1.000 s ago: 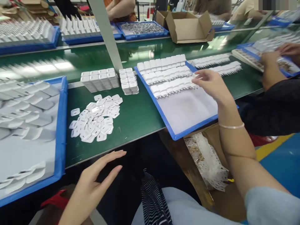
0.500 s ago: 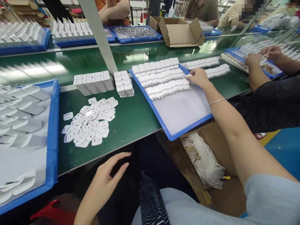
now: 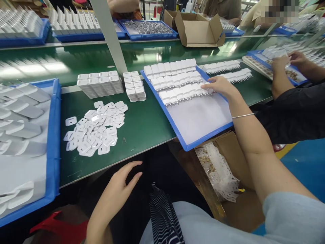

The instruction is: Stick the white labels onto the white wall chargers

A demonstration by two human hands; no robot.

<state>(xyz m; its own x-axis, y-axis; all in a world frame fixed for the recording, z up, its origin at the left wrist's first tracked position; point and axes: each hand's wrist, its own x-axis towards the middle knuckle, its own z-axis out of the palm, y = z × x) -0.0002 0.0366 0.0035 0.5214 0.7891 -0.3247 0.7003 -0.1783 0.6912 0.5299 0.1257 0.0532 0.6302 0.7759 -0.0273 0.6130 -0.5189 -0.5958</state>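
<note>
My right hand (image 3: 222, 85) is at the right end of the nearest row of white plastic pieces (image 3: 186, 93) in a blue-rimmed tray (image 3: 203, 139). Its fingers are closed on the last piece of that row, partly hidden under them. Thin metal prongs stick out along the row's near side, and two more rows lie behind it. My left hand (image 3: 118, 184) hangs over my lap, below the table edge, with thumb and fingers apart and nothing between them. Above it on the green table lies a loose heap of flat white plates (image 3: 98, 127).
Stacked white plates (image 3: 100, 83) and a smaller stack (image 3: 134, 86) stand behind the heap. Another blue tray (image 3: 52, 142) is at left. A post (image 3: 108, 34) rises behind the stacks. An open carton (image 3: 203, 32) sits at the back. A co-worker's hands (image 3: 280, 64) work at right.
My right hand has shifted slightly down against the row, and a piece now lies at the row's right end under its fingers. My left hand stays nearly still. The view has shifted slightly.
</note>
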